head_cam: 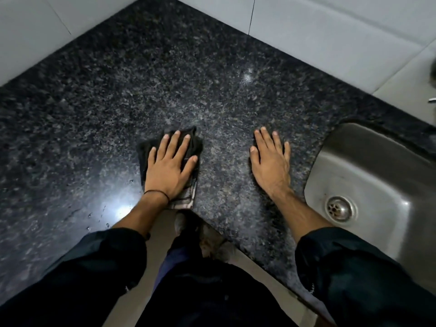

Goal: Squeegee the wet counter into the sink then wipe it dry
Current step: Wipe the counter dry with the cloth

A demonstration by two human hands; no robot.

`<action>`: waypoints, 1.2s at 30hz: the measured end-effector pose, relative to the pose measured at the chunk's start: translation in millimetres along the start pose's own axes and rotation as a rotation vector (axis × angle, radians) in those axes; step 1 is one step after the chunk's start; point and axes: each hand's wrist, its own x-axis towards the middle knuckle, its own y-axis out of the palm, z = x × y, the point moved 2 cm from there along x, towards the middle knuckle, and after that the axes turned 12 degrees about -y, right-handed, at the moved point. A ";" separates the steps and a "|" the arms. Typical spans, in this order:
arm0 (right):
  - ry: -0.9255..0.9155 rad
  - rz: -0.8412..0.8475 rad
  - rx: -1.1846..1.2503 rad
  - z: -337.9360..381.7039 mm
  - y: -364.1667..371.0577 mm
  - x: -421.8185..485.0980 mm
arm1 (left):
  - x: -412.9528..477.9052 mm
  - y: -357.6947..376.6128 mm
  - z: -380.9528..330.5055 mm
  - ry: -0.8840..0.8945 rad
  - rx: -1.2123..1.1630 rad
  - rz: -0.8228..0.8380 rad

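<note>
Granite tabletop point(165, 79) is looking mostly free of pooled water through the centre of the frame, so you are probably working on the drying stage; no squeegee is showing. Your left hand point(168, 165) is pressing flat, fingers straight, on the dark cloth point(143, 161) at centre, its grip released. Your right hand point(271, 166) is resting flat and empty beside the sink point(377, 166) at right. Droplets point(103, 215) at lower left are awaiting the cloth. No brand or writing is showing.
</note>
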 end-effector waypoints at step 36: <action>0.036 -0.172 0.224 51.5 -22.7 -25.6 | 36.4 -24.5 -119.1 -0.069 -0.852 -0.040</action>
